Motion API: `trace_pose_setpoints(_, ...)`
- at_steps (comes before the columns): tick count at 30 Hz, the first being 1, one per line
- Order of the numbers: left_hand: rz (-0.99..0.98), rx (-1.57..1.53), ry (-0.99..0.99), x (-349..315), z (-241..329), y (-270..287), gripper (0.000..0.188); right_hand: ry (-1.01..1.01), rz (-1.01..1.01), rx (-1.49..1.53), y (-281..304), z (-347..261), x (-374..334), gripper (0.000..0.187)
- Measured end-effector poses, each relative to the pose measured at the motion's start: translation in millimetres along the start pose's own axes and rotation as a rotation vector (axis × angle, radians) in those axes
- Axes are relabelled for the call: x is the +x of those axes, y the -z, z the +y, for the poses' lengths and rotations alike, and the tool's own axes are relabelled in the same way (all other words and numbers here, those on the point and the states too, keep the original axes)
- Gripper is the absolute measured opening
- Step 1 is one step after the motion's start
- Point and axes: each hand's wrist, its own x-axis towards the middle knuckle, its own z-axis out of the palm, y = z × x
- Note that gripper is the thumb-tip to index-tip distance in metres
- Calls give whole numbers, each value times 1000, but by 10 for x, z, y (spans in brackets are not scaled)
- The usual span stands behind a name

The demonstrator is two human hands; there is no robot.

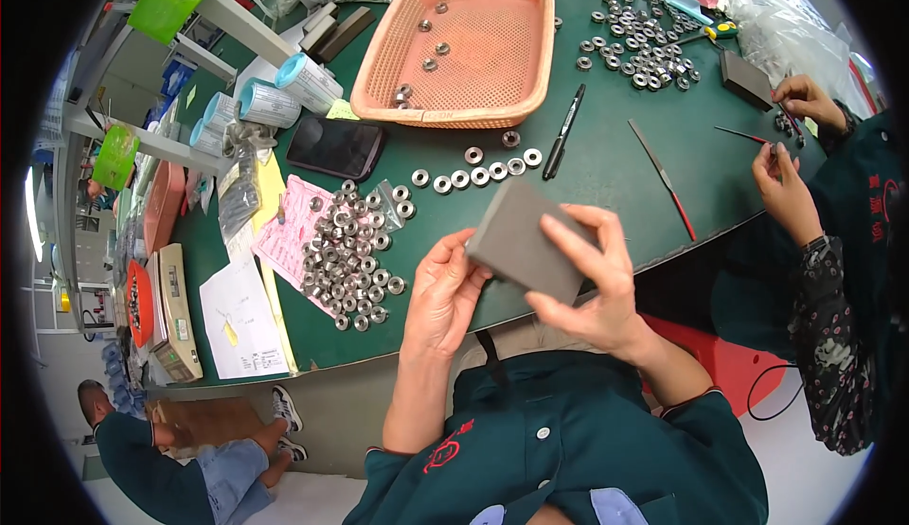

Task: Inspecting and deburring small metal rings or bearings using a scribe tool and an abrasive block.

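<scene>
Gripping a flat grey block just above the near edge of the green table, on the near side of the orange basket, the right hand has its fingers spread over the block's upper face and its thumb at the nearer edge. The left hand, also nearer than the basket, has bent fingers drawn together against the block's left edge; whether they pinch something small there cannot be told. Between block and basket runs an uneven row of metal rings, with a black marker lying aslant off the basket's near right corner. A dark phone rests just left of the basket's near end, and nearer than that a heap of rings covers part of a pink sheet. A few more rings sit inside the basket. To its right spreads a larger scatter of rings; farther right are a second dark block and a co-worker's two hands. A thin red-ended tool lies right of the basket, toward the near edge.
</scene>
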Motion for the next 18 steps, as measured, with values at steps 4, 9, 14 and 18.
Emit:
trace_pose_setpoints(4, -27, -57, -32, -2, -99, -47, 18, 57, 118, -93, -104, 74, 99, 62)
trace_pose_setpoints(9, 72, -83, -88, -6, -116, -207, 16, 59, 75, -68, -111, -18, 114, 63)
trace_pose_setpoints(14, 95, -145, -106, -32, -160, -144, 32, 68, 18, -78, -163, -101, 75, 62)
trace_pose_setpoints(18, 79, -215, -70, -27, -187, -133, 38, 106, 73, -149, -164, -61, 113, 64)
